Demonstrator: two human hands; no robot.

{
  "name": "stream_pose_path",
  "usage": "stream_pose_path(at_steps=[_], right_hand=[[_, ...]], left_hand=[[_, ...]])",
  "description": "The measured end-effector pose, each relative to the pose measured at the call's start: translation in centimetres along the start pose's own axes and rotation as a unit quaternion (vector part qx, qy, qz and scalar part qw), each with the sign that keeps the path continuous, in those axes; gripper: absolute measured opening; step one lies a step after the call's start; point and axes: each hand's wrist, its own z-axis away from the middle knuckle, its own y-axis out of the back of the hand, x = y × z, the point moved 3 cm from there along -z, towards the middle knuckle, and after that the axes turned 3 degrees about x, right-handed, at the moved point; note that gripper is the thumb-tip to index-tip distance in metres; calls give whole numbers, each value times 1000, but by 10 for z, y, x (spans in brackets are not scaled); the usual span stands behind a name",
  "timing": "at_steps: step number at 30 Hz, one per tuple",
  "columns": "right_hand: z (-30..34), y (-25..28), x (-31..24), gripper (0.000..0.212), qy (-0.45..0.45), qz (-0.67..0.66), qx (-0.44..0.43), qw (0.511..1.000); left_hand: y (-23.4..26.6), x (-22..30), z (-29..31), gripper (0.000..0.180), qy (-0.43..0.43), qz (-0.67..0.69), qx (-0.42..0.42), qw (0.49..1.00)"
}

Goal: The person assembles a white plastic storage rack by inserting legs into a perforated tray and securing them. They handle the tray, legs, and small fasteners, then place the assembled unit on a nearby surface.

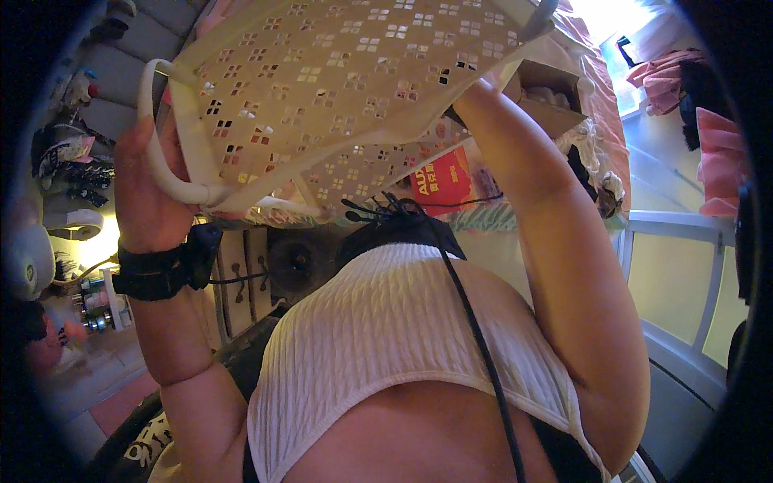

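A cream plastic basket (278, 92) with small diamond-shaped cutouts fills the top middle, tilted so its perforated side faces me. At its left end is a curved, loop-shaped handle (160, 167). My left hand (153, 197) is closed around this handle, with a black strap and a small black device on the wrist. My right hand (481, 101) reaches to the basket's right side. Its fingers are hidden behind the basket's edge, so their grip does not show. Under the basket lies a red printed packet (443, 183), partly covered.
An open cardboard box (551, 95) with pale round things inside stands beyond my right forearm. The table edge has a pale ruffled cover (483, 216). A black cable (471, 322) hangs down my front. Drawers (235, 282) are below left; a white-framed glass panel (676, 274) is at right.
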Motion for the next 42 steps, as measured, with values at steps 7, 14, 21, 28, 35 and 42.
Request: stream_pose_path(at_steps=[7, 14, 21, 28, 35, 42], right_hand=[[3, 4, 4, 29, 4, 10, 24, 1000], [45, 24, -14, 29, 10, 24, 106, 994], [160, 53, 0, 32, -336, -179, 336, 861], [327, 59, 23, 15, -340, -499, 556, 572], [456, 79, 30, 15, -435, -433, 662, 430], [526, 25, 108, 18, -401, -512, 664, 369]], left_hand=[[-6, 4, -7, 84, 28, 25, -31, 999], [-20, 13, -42, 69, 46, -19, -153, 987], [-59, -2, -79, 82, 70, -118, -211, 968], [-111, -35, -110, 72, 124, -111, -330, 929], [-196, -59, -105, 66, 146, -118, -421, 888], [-236, -78, -98, 63, 137, -105, -350, 921]])
